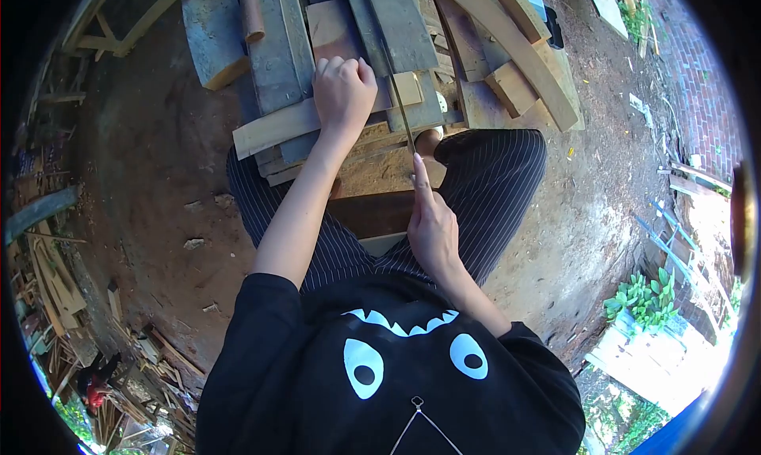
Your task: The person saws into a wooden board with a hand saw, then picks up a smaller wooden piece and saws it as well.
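Observation:
A pale wooden board (277, 130) lies crosswise over the weathered planks of a low bench (273, 78). My left hand (346, 93) is closed on the board, pressing it down near its middle. My right hand (434, 225) is closed around the handle of a thin saw (403, 114), with the index finger stretched along it. The saw's narrow blade points away from me and crosses the board near its right end. Most of the handle is hidden in my right hand.
A hammer-like wooden handle (252, 15) lies at the bench's upper left. A curved wooden piece (523, 59) and a wood block (512, 89) rest at the right. My knees flank the bench. Scrap wood (55, 281) lies on the ground at the left.

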{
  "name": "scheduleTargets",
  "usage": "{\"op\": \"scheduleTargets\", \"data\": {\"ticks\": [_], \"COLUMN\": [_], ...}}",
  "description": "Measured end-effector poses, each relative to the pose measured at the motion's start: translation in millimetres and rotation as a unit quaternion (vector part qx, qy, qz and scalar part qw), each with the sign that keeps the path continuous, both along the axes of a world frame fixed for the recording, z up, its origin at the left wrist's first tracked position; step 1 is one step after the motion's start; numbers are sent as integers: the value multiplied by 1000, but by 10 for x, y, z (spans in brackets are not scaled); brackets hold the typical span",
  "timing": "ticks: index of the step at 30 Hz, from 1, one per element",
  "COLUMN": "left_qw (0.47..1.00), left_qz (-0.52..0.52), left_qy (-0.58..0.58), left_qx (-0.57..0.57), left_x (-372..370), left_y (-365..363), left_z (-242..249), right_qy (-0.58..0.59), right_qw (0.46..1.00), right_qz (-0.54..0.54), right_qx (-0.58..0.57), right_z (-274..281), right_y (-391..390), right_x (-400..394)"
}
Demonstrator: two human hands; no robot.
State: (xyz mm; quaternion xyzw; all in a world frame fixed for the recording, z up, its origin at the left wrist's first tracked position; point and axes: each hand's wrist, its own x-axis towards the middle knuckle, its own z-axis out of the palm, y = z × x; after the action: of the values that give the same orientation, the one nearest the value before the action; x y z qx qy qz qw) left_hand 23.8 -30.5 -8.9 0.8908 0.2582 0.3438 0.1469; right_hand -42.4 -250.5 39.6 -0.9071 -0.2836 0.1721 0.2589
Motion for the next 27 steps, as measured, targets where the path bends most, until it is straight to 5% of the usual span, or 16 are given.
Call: {"op": "scheduleTargets", "data": {"ticks": [16,19,22,27], "left_qw": [1000,1000,1000,1000], "left_qz": [3,4,6,-1], "left_qy": [-1,-8,-12,1], "left_qx": [-12,-10,-13,-2], "left_x": [-7,-14,-13,-7], "left_y": [7,2,-4,12], "left_z": [-26,-19,-14,-44], "right_qy": [-18,29,70,38], "right_qw": [999,997,991,995], "right_qz": [37,-70,-80,-71], "right_qx": [-34,-4,-83,-61], "right_z": [-77,39,-10,-100], "right_y": [-86,37,97,351], "right_x": [-88,-133,-86,117]}}
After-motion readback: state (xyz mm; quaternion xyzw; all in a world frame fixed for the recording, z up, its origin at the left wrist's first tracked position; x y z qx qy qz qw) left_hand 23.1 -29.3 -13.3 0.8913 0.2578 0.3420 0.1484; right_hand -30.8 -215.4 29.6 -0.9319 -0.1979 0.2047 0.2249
